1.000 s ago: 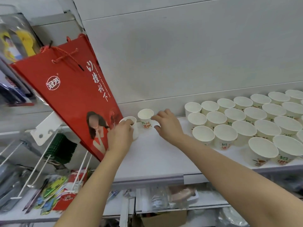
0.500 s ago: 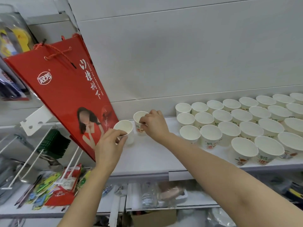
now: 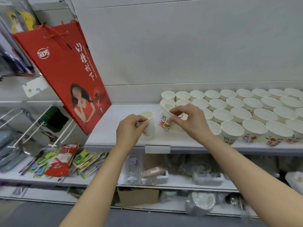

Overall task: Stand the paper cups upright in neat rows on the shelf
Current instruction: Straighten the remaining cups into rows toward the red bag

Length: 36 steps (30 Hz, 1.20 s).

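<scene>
- White shop shelving is filling the view, with a pale back panel rising behind the top shelf (image 3: 114, 141).
- Rows of upright paper cups (image 3: 236, 115) are standing across the right part of the shelf, from the back edge to the front edge, rims touching or nearly so.
- The left hand (image 3: 129, 130) is gripping a plain cup (image 3: 148, 124) near the shelf's front edge, left of the rows; thumb and fingers are curling round the rim, and the cup is tilting slightly.
- The right hand (image 3: 190, 120) is pinching a printed cup (image 3: 166, 118) at its rim between thumb and fingertips, the other fingers curling loosely.
- The printed cup is tilting, mouth leaning toward the back panel, red and green lettering facing the viewer; whether its base is touching the shelf cannot be told.
- The two held cups are sitting just beside each other, and the printed one is right against the left end of the rows.
- A red bag (image 3: 68, 76) with white lettering and a portrait is leaning at the shelf's left end.
- A blank price tag (image 3: 157, 149) is sitting on the shelf's front edge, below the hands.
- Colourful packets (image 3: 60, 159) are lying on a lower shelf to the left, below white hooks (image 3: 37, 128).
- Clear plastic containers (image 3: 150, 174) are lying on the lower shelf under the hands, blurred.
</scene>
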{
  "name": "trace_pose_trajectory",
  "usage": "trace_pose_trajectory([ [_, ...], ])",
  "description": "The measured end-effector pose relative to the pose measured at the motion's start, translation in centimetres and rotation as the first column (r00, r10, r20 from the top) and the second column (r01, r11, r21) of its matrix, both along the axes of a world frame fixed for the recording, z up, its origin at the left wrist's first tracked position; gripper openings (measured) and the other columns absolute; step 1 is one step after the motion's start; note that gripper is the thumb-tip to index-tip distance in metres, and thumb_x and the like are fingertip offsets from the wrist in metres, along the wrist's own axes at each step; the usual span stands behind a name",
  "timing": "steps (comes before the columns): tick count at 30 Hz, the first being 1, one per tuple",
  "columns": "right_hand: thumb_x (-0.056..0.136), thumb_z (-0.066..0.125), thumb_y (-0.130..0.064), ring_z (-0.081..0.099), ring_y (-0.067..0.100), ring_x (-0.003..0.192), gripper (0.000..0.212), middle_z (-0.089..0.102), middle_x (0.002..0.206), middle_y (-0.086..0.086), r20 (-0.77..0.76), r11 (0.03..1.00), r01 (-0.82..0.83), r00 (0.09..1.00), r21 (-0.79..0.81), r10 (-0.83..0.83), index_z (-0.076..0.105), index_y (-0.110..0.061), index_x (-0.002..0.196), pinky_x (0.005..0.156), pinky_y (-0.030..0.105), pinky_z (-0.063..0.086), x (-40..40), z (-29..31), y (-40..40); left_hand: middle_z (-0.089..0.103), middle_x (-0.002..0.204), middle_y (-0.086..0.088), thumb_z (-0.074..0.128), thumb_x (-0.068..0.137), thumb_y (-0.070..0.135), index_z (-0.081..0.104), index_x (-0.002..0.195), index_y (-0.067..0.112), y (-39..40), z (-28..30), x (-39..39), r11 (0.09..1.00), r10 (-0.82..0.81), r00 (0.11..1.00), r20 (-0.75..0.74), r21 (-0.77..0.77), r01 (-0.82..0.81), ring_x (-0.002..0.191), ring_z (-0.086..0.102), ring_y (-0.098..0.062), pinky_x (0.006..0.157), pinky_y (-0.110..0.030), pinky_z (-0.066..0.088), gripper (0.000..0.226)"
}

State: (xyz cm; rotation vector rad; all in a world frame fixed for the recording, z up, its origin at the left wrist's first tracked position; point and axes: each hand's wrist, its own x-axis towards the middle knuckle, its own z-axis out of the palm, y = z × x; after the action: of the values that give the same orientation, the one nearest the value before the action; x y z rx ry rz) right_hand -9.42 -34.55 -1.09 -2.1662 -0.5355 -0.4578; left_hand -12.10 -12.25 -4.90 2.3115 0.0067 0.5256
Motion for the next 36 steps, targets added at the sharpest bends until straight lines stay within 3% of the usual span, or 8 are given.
trace_pose_trajectory([
  [4,0.075,0.077,-0.016,0.057,0.005,0.078,0.014,0.067,0.079,-0.011,-0.005,0.998,-0.035,0.999,0.056,0.036,0.075,-0.02,0.088,0.074,0.026,0.045,-2.3,-0.2,-1.5,0.067,0.083,0.011,0.073,0.083,0.026,0.074,0.084,0.029,-1.2,-0.2,-2.4,0.998,-0.011,1.0,-0.007,-0.055,0.011,0.068,0.052,-0.006,0.071,-0.031,0.047,0.003],
  [8,0.076,0.077,-0.017,0.057,0.001,0.078,0.011,0.072,0.082,-0.007,0.054,1.0,-0.015,0.998,-0.004,0.015,0.076,-0.019,0.087,0.072,0.022,0.045,-3.9,-2.2,-3.4,0.067,0.084,0.011,0.073,0.083,0.028,0.073,0.084,0.031,-3.5,-0.5,-3.1,0.998,-0.065,0.997,-0.027,-0.025,0.065,0.072,0.056,-0.007,0.073,-0.035,0.051,0.003],
  [12,0.08,0.074,-0.022,0.058,0.012,0.084,0.009,0.071,0.085,-0.01,0.033,0.991,0.101,0.995,-0.093,-0.098,0.075,-0.024,0.089,0.078,0.031,0.043,-3.7,-3.9,-5.0,0.067,0.088,0.011,0.072,0.085,0.032,0.073,0.088,0.03,-5.9,-0.4,-2.3,0.995,-0.095,0.994,-0.051,0.035,0.096,0.079,0.059,-0.007,0.076,-0.036,0.052,0.004],
  [18,0.081,0.072,-0.018,0.048,0.011,0.089,0.007,0.066,0.087,-0.006,-0.024,0.978,0.093,0.995,-0.187,-0.099,0.074,-0.019,0.088,0.075,0.026,0.037,-3.2,-4.4,-5.6,0.066,0.091,0.011,0.07,0.086,0.037,0.073,0.091,0.029,-6.4,-1.5,-1.1,0.986,-0.088,0.989,-0.118,0.13,0.103,0.083,0.058,-0.007,0.076,-0.038,0.053,0.01],
  [25,0.081,0.071,-0.014,0.049,0.013,0.095,0.009,0.067,0.094,-0.003,-0.036,0.966,0.093,0.994,-0.239,-0.105,0.073,-0.015,0.09,0.077,0.017,0.03,-2.9,-4.7,-5.8,0.065,0.094,0.016,0.068,0.087,0.042,0.072,0.094,0.031,-6.3,-2.6,-0.3,0.974,-0.114,0.991,-0.066,0.188,0.125,0.086,0.055,-0.003,0.073,-0.029,0.052,0.013],
  [31,0.082,0.069,-0.009,0.053,0.019,0.095,0.008,0.068,0.093,0.0,-0.03,0.967,0.112,0.992,-0.228,-0.122,0.071,-0.014,0.088,0.08,0.033,0.044,-2.8,-5.0,-5.7,0.061,0.099,0.018,0.076,0.081,0.033,0.069,0.099,0.034,-5.6,-2.7,-0.5,0.969,-0.212,0.973,-0.087,0.107,0.221,0.078,0.057,0.001,0.074,-0.025,0.049,0.019],
  [34,0.083,0.067,-0.008,0.051,0.02,0.099,0.01,0.067,0.096,0.001,-0.065,0.96,0.087,0.992,-0.266,-0.108,0.071,-0.014,0.089,0.08,0.03,0.039,-2.5,-5.0,-5.8,0.057,0.111,0.02,0.08,0.077,0.026,0.068,0.105,0.035,-4.3,-1.9,-0.6,0.954,-0.28,0.956,-0.083,0.082,0.287,0.075,0.061,-0.002,0.074,-0.024,0.049,0.032],
  [36,0.081,0.067,-0.007,0.051,0.022,0.1,0.014,0.067,0.096,0.001,-0.059,0.955,0.078,0.993,-0.288,-0.098,0.071,-0.016,0.09,0.08,0.029,0.038,-2.5,-5.1,-6.1,0.054,0.117,0.021,0.079,0.078,0.026,0.068,0.107,0.037,-3.4,-1.4,-0.3,0.943,-0.279,0.954,-0.112,0.155,0.294,0.075,0.061,-0.002,0.075,-0.024,0.05,0.033],
])
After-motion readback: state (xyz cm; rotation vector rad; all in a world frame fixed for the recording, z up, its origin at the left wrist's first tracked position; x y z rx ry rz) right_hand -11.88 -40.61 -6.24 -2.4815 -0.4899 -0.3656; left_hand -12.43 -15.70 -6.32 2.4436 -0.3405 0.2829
